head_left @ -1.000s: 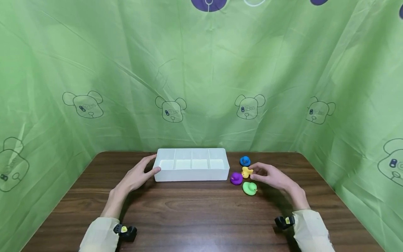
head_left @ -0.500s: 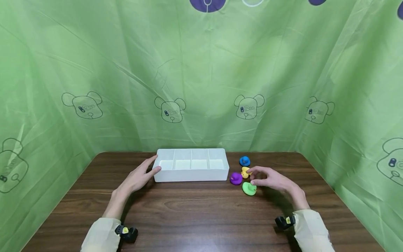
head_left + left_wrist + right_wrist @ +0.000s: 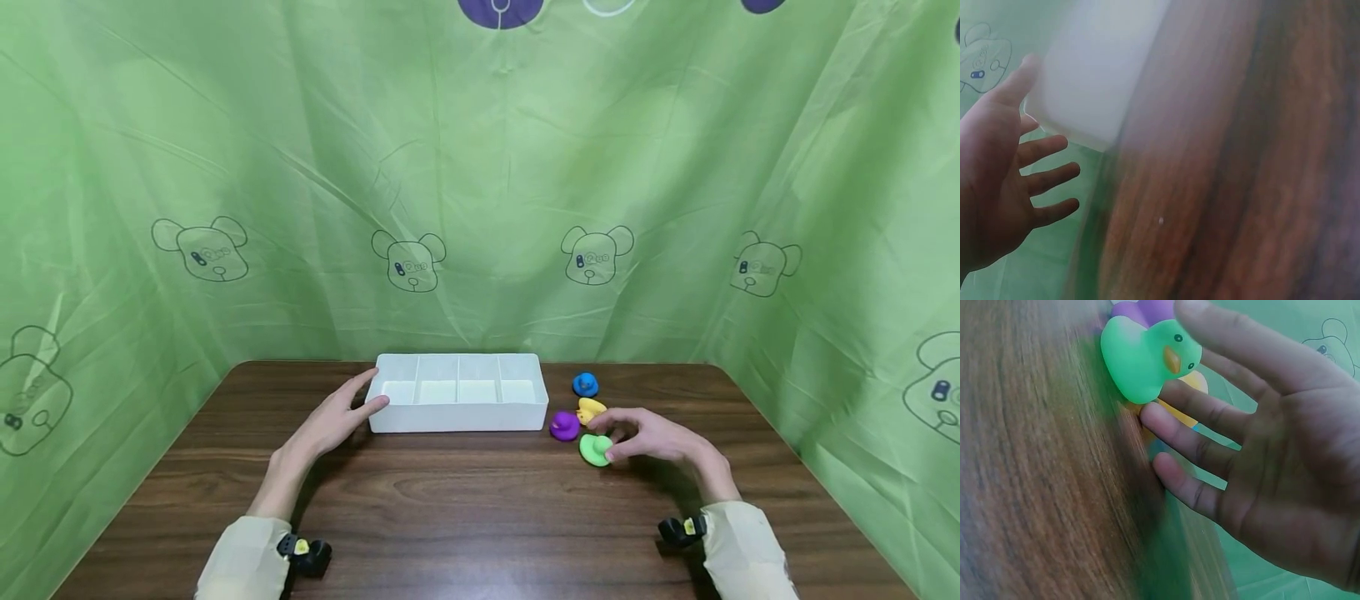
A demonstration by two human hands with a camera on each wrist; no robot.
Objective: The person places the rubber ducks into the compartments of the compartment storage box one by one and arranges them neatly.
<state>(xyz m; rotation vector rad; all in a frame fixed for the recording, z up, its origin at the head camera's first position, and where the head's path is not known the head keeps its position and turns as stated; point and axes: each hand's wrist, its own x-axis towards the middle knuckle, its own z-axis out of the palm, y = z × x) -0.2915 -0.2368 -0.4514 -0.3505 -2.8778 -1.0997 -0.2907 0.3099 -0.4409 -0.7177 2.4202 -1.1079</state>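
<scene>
My left hand (image 3: 330, 423) is at the left end of a white box (image 3: 457, 418) with several compartments, its thumb and forefinger at the rim. In the left wrist view the fingers of the left hand (image 3: 997, 162) are spread and mostly straight beside the blurred box (image 3: 1094, 69). My right hand (image 3: 652, 435) surrounds a green rubber duck (image 3: 595, 450) on the table, thumb on the near side, fingers behind. The right wrist view has the duck (image 3: 1135, 359) between thumb and loosely bent fingers; a firm grip does not show. A yellow rubber duck (image 3: 589, 410) is just behind the fingertips.
A purple rubber duck (image 3: 565, 426) sits between the box and the green one. Farther back is a blue rubber duck (image 3: 585, 384). Brown wood grain covers the table (image 3: 465, 517), and a green printed curtain (image 3: 495, 183) hangs around its back and sides.
My right hand has moved nearer, from beside the yellow rubber duck to around the green one. The left hand stays at the box's end.
</scene>
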